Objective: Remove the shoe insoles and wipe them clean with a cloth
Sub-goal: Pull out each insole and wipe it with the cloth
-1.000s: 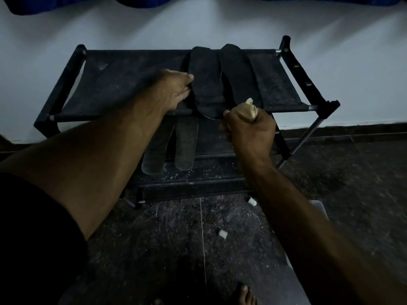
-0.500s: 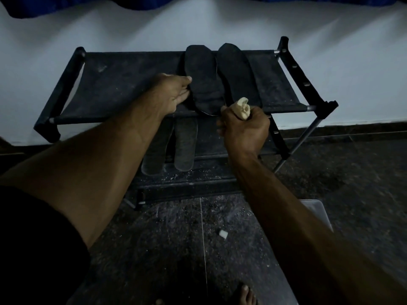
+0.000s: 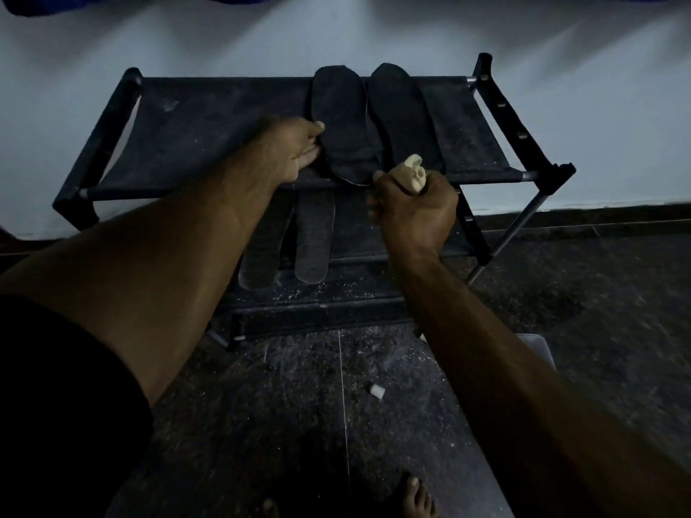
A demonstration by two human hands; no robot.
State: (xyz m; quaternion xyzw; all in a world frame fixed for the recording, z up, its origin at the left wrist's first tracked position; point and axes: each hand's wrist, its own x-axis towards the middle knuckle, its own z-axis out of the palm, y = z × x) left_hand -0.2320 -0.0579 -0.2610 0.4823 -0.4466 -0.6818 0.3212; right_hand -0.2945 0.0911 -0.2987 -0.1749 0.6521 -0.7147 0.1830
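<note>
Dim room: white wall (image 3: 224, 39), dusty dark floor (image 3: 284, 405) (stone, perhaps), black rack (image 3: 209, 136).

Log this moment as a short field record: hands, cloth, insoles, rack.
left hand: open, fingers against the edge of the left dark insole
right hand: grips a bunched pale cloth at that insole's near end
top shelf: two dark insoles, second one to the right
lower shelf: two grey insoles
rack: black, dusty, against a white wall
</note>
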